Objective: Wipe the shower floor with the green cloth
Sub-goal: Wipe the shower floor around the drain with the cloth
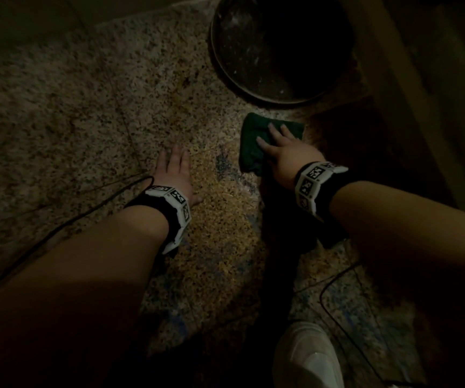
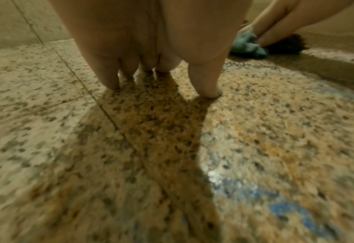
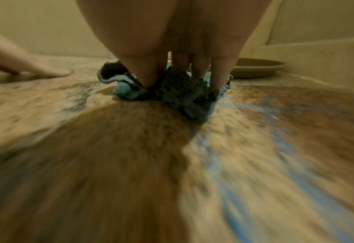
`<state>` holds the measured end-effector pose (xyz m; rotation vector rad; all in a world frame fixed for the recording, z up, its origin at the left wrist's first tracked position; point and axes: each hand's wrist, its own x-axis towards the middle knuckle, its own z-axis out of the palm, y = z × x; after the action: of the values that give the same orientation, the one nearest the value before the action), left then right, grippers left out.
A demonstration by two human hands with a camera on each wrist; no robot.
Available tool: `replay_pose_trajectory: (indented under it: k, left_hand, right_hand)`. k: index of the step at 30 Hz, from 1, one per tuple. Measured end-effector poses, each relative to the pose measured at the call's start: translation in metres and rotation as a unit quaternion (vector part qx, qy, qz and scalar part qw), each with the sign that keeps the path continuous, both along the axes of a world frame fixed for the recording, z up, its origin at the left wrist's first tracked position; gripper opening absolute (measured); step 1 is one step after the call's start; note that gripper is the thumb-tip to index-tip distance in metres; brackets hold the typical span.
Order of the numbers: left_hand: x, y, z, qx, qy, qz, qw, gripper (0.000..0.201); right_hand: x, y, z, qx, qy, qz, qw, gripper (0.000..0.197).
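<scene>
Both hands down on the speckled shower floor (image 1: pixel 91 88), cloth under the right.

Left hand (image 1: pixel 174 170) flat on bare stone, fingers straight, holding nothing. Right hand (image 1: pixel 284 152) pressing the bunched green cloth (image 1: pixel 253 141) to the floor with extended fingers (image 3: pixel 149 72); just beyond the fingertips, a dark round basin (image 1: pixel 279 49) by the wall.

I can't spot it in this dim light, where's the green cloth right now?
In the head view the green cloth lies on the speckled floor under the right hand, just in front of the dark round basin.
</scene>
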<state>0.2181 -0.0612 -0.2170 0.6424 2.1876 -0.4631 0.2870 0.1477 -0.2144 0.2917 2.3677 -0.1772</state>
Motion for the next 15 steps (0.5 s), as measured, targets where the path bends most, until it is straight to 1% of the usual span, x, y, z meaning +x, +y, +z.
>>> replay_pose_trajectory:
  k: [5, 7, 9, 11, 15]
  left_hand:
    - [0.005, 0.001, 0.002, 0.007, 0.021, -0.01, 1.0, 0.089]
    - [0.006, 0.002, 0.0, 0.028, 0.036, 0.0, 0.999, 0.088]
    - [0.007, 0.008, 0.0, 0.06, 0.047, -0.005, 0.997, 0.086]
    - [0.006, 0.02, 0.001, 0.068, 0.039, -0.022, 0.997, 0.083]
    - [0.001, 0.045, 0.001, 0.016, -0.014, -0.014, 1.0, 0.075]
  right_hand:
    - [0.038, 0.013, -0.001, 0.003, -0.019, 0.007, 1.0, 0.069]
    - [0.048, 0.019, 0.0, 0.001, -0.019, 0.007, 1.0, 0.072]
    - [0.048, 0.021, 0.001, -0.003, -0.017, 0.009, 1.0, 0.074]
    - [0.04, 0.025, 0.002, -0.004, -0.008, 0.002, 1.0, 0.076]
    - [0.017, 0.038, 0.001, -0.011, 0.017, -0.076, 0.997, 0.071]
